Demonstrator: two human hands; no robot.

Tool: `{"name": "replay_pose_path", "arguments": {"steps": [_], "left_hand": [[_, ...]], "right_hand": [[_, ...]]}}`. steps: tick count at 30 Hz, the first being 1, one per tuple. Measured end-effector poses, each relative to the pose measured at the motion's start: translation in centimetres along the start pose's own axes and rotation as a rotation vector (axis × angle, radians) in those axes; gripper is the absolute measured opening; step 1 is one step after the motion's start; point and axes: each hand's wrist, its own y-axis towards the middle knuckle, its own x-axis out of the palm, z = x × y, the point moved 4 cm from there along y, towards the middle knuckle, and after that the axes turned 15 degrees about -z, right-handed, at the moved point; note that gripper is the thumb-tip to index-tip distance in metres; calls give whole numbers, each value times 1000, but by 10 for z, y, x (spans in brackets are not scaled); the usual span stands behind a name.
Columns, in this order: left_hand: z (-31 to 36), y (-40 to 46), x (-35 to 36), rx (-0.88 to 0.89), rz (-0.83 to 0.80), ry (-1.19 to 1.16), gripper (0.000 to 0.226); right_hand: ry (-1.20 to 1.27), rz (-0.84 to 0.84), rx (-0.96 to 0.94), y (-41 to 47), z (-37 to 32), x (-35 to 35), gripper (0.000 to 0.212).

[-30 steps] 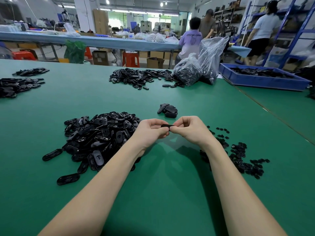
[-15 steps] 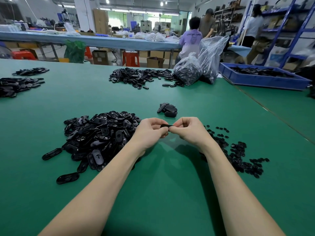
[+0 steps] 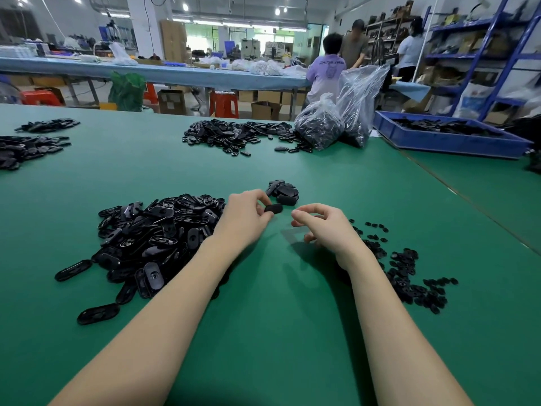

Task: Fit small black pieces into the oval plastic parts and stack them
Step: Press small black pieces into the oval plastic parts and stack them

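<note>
Your left hand (image 3: 246,218) pinches one oval part (image 3: 273,208) just short of finished stack (image 3: 283,191) (small so far). Your right hand (image 3: 325,228) empty, fingers loosely curled. Big oval pile (image 3: 155,238) and small pieces (image 3: 407,273) remain: job barely begun.

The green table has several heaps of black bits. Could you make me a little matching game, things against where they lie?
Things:
1. big heap of oval parts
2. small black pieces
3. small stack
4. blue tray

Places:
A. far right on the table
B. beside the right hand
C. just beyond the left hand
D. left of the left forearm

Pairs: 1-D, 2-B, 3-C, 4-A
</note>
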Motion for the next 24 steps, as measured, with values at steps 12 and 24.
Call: {"name": "replay_pose_path", "arguments": {"steps": [12, 24], "left_hand": [[-7, 57, 13, -204, -24, 113, 13], [10, 2, -25, -76, -142, -77, 11]], "right_hand": [[22, -67, 16, 4, 2, 4, 12], [-60, -90, 23, -1, -2, 8, 12]]}}
